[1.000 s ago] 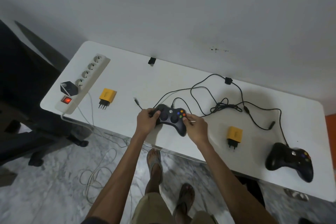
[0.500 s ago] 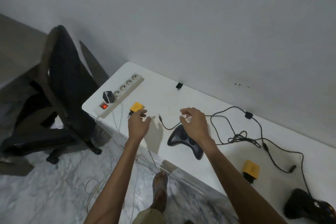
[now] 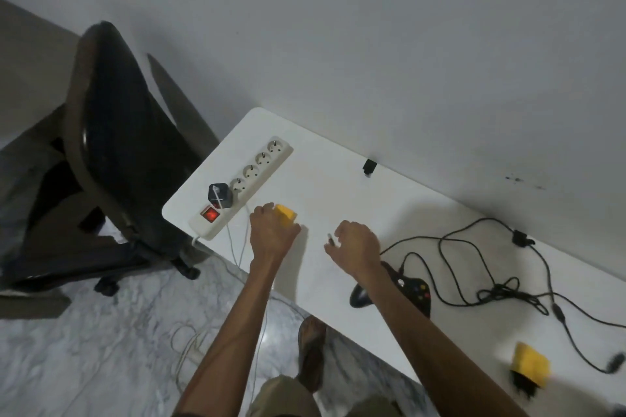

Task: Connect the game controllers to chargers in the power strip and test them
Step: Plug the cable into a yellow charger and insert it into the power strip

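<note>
My left hand [image 3: 272,234] curls its fingers over a yellow charger [image 3: 287,213] lying on the white table [image 3: 338,186], just right of the power strip [image 3: 252,176]. My right hand [image 3: 355,244] has its fingertips at the metal USB plug [image 3: 329,238] of the black cable [image 3: 450,281] and seems to pinch it. A black game controller [image 3: 413,291] lies face up on the table, partly hidden under my right forearm. The strip's red switch [image 3: 210,214] glows.
A black adapter [image 3: 220,196] with a white cable fills the strip's first socket; several sockets beyond it stand free. A second yellow charger [image 3: 530,364] lies at the lower right. A black office chair [image 3: 111,145] stands left of the table. A small black clip [image 3: 369,167] sits at the wall edge.
Both hands let go of the controller, which now lies on the table. My left hand reached left onto the yellow charger; my right hand moved to the USB plug. The view swung left.
</note>
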Demonstrator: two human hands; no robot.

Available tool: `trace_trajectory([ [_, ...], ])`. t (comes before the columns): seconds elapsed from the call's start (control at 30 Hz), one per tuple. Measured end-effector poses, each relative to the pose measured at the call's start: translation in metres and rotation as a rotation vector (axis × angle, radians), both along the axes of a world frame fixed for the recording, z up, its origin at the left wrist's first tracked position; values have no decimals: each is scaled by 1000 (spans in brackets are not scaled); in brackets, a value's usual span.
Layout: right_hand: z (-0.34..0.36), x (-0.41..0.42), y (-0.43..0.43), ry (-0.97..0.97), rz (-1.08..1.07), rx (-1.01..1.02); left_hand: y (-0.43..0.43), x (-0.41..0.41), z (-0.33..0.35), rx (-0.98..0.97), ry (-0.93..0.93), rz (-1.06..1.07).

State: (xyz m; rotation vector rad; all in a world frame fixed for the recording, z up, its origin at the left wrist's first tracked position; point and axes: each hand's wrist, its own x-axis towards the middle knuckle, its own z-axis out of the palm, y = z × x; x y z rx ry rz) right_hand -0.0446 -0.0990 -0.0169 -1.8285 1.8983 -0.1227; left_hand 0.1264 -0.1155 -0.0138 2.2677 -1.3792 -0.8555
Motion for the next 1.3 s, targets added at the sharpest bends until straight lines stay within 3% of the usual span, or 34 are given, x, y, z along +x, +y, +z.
trace_trajectory([
  [0.2,-16,9,-2,108,28,20,-11,6,-15,-3,-98,-56],
  [0.4,3,3,-11,-33,-10,62,-13,3,-1,-44,6,24],
  [0.67,93,-20,-28,-252,28,-200,1,-13,70,-287,234,195],
  [0.87,184,-24,-46,-372,159,-390,22,-13,157,-494,275,232],
  [1.3,258,-3,-79,-544,430,-454,30,10,209,-639,274,275],
])
